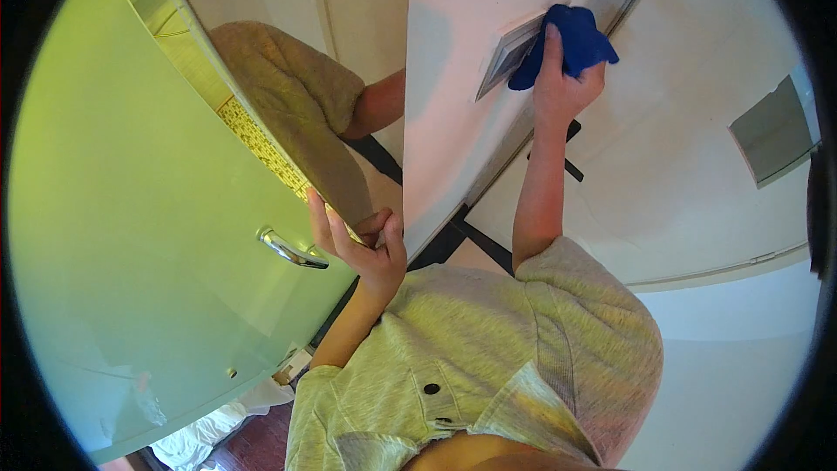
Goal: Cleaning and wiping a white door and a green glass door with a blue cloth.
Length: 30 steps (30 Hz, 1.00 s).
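My right hand [569,95] holds a crumpled dark blue cloth [579,36] against a framed switch plate [511,55] on the pale wall. The cloth covers the plate's far end, leaving its near end bare. Lower and to the left, my left hand [369,252] has its fingers around the edge of a mirrored panel [366,19]. A gold mosaic strip [261,144] runs along that edge. My sleeve and part of an arm are reflected in the mirror.
A green door [144,209] with a chrome lever handle [291,248] fills the left. On the right stands a white door [654,176] with a black handle [572,167] and a grey square panel [775,131]. White fabric or plastic [203,438] lies above dark red floor [255,445].
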### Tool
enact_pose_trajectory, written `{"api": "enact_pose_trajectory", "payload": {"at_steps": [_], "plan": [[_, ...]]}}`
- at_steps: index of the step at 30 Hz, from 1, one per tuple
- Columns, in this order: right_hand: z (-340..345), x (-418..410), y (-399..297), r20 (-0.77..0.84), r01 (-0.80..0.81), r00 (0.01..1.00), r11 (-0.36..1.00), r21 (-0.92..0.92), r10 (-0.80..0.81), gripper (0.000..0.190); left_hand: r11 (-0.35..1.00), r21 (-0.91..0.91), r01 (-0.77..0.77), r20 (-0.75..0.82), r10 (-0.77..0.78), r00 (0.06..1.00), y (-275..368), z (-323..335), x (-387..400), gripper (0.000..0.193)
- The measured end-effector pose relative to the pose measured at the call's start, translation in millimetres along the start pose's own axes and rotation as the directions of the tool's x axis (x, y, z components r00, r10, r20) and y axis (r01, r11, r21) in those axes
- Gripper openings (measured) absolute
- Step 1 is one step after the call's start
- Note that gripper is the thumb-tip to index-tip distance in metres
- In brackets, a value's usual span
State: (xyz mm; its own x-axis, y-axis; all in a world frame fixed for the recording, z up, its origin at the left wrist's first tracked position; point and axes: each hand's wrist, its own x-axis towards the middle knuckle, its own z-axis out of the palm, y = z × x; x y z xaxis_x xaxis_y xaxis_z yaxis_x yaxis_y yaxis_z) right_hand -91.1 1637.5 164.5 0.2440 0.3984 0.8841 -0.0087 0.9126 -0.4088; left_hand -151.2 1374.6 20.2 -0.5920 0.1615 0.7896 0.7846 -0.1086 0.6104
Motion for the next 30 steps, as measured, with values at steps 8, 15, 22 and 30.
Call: {"api": "enact_pose_trajectory", "payload": {"at_steps": [8, 15, 22, 30], "plan": [[6.0, -10.8, -4.6, -0.036, 0.013, 0.999, 0.999, 0.035, -0.011, 0.018, 0.988, -0.108, 0.114, -0.015, -0.116, 0.993, 5.2, 3.6, -0.4, 0.072], [15.0, 6.5, 9.5, -0.145, -0.349, 0.879, 0.819, 0.456, 0.455, 0.015, 1.0, 0.025, -0.011, -0.029, 0.012, 0.999, 2.8, 2.4, 3.8, 0.07], [18.4, -15.2, -7.1, -0.181, -0.274, 0.926, 0.919, 0.284, 0.332, 0.018, 0.996, -0.081, -0.032, -0.053, 0.028, 0.998, -4.2, 4.0, 0.6, 0.071], [10.8, -9.7, -5.8, -0.158, -0.253, 0.952, 0.965, 0.071, 0.262, 0.017, 0.999, 0.046, -0.002, -0.013, 0.003, 1.0, 4.2, 2.3, 1.4, 0.069]]}}
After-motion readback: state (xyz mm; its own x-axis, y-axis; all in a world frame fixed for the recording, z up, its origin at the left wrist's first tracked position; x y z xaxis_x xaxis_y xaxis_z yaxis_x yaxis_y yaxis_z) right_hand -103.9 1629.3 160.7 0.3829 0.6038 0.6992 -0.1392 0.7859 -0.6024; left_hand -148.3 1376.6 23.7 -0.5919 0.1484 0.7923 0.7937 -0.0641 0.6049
